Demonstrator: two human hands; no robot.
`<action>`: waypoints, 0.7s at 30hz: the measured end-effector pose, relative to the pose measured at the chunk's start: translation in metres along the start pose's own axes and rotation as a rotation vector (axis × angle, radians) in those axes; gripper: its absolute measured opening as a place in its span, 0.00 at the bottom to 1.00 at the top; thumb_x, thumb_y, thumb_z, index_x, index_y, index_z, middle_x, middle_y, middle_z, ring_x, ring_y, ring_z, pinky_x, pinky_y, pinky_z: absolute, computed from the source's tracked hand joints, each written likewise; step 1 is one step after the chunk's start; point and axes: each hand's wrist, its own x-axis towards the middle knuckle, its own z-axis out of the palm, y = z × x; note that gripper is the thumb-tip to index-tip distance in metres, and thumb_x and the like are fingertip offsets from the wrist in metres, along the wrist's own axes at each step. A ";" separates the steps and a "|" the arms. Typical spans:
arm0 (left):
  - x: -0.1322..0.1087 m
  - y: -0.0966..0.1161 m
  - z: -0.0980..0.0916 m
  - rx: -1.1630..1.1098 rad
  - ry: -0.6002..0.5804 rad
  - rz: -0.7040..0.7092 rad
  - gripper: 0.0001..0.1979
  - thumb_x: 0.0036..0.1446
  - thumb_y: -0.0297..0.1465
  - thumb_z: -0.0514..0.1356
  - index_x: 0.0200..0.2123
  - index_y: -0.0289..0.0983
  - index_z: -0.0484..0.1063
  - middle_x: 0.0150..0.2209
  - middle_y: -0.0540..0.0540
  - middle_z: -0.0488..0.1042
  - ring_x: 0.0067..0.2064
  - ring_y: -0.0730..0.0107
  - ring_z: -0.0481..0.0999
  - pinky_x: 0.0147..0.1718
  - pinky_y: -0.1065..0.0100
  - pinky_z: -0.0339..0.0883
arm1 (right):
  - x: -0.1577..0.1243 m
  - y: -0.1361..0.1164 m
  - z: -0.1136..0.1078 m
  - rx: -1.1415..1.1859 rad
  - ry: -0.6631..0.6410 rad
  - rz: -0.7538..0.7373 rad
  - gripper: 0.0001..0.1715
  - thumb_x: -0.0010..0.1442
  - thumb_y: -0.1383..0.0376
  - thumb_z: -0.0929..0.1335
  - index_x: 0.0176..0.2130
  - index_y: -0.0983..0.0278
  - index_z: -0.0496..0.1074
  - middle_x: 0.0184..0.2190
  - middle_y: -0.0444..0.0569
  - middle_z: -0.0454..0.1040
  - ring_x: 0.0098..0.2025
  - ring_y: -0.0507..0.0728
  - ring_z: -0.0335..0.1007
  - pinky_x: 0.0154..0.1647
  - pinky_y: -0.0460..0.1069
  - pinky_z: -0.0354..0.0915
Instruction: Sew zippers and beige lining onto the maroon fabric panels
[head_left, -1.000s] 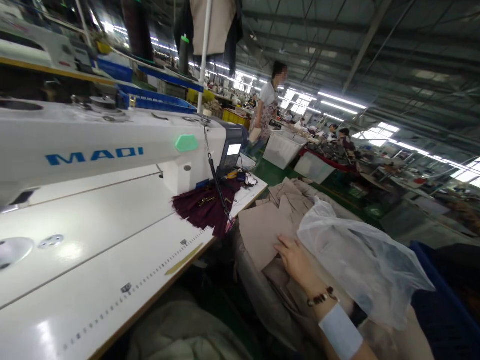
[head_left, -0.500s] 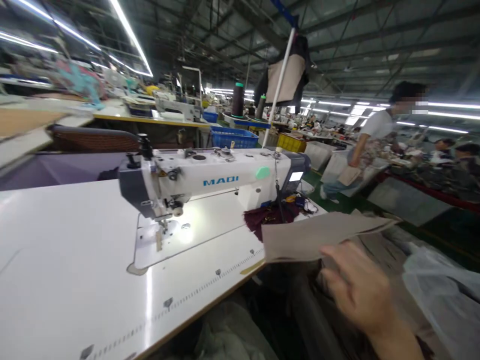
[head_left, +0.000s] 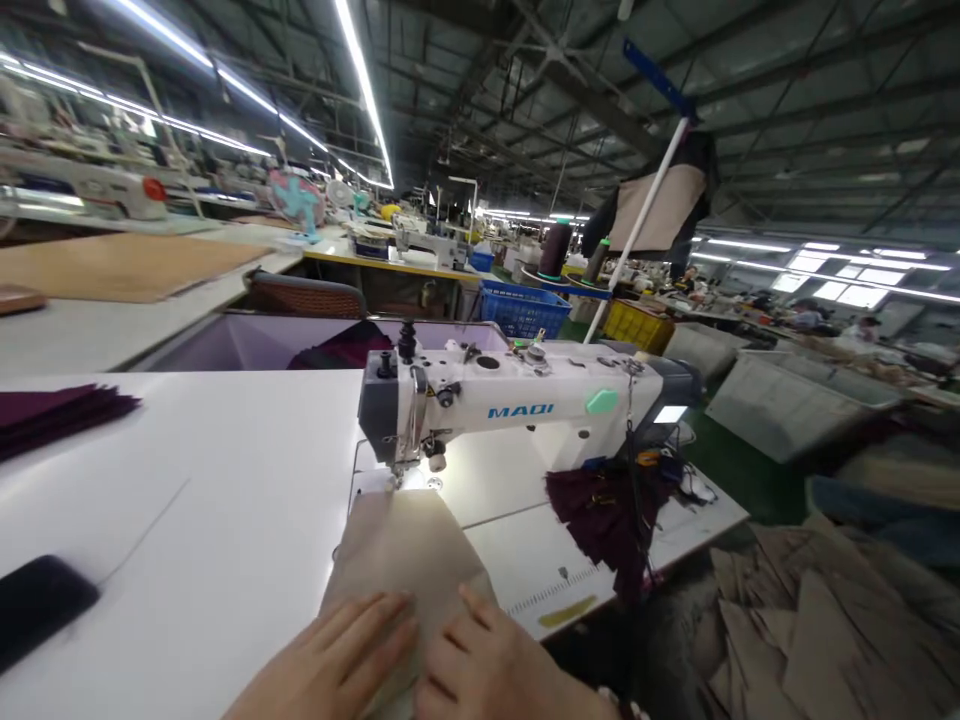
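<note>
L hand: open, palm down, fingers stretched fwd and pressed flat on the near left part of a pale beige cut fabric piece; grips nothing.
R hand: open too, flat on the same piece just beside the L hand; fingers slightly curled at the tips, thumb side touching the cloth. Wrist cut off by the frame edge.
Fabric: lies flat on the glossy white sewing table, near end under both hands, far end reaching the needle area, prob. right at the presser foot; contact is too small to tell.
Machine: white industrial sewing machine w/ blue lettering, standing across the table, head at left, green button and small lit screen at right.
Table, other: dark maroon cloth heap at the machine's base on the R; stack of maroon fabric pieces far L; flat black object near the L edge, well apart from the hands.
Beside table: loose pile of beige cut pieces low on the R.
Room: big workshop hall, long ceiling light strips, more sewing stations behind, blue plastic crate, beige-and-dark garment hanging on a white pole.
</note>
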 end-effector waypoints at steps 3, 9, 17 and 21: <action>-0.007 0.000 0.024 -0.044 -0.012 -0.078 0.31 0.53 0.32 0.56 0.60 0.43 0.51 0.55 0.48 0.66 0.52 0.66 0.69 0.50 0.72 0.63 | 0.015 0.010 -0.021 -0.042 0.147 0.034 0.11 0.59 0.71 0.58 0.33 0.63 0.68 0.23 0.42 0.67 0.28 0.53 0.61 0.50 0.56 0.56; -0.017 0.000 0.036 0.085 0.022 -0.067 0.27 0.58 0.28 0.48 0.61 0.40 0.50 0.56 0.49 0.63 0.53 0.69 0.67 0.49 0.74 0.64 | -0.014 0.023 -0.023 -0.065 0.084 0.352 0.22 0.64 0.71 0.51 0.38 0.67 0.70 0.36 0.51 0.72 0.43 0.56 0.65 0.56 0.55 0.53; -0.005 0.015 0.023 0.238 -0.037 -0.120 0.19 0.59 0.41 0.52 0.51 0.41 0.66 0.53 0.50 0.68 0.49 0.65 0.71 0.43 0.71 0.70 | -0.078 0.020 -0.010 0.019 -0.093 0.402 0.19 0.60 0.74 0.55 0.42 0.64 0.70 0.42 0.50 0.72 0.47 0.54 0.66 0.53 0.52 0.60; 0.018 0.022 0.016 0.179 -0.044 -0.211 0.17 0.61 0.39 0.50 0.48 0.37 0.69 0.51 0.46 0.70 0.49 0.62 0.71 0.42 0.65 0.71 | -0.066 0.026 -0.025 0.198 -0.327 0.496 0.22 0.55 0.73 0.60 0.49 0.63 0.67 0.48 0.52 0.69 0.51 0.57 0.64 0.54 0.58 0.59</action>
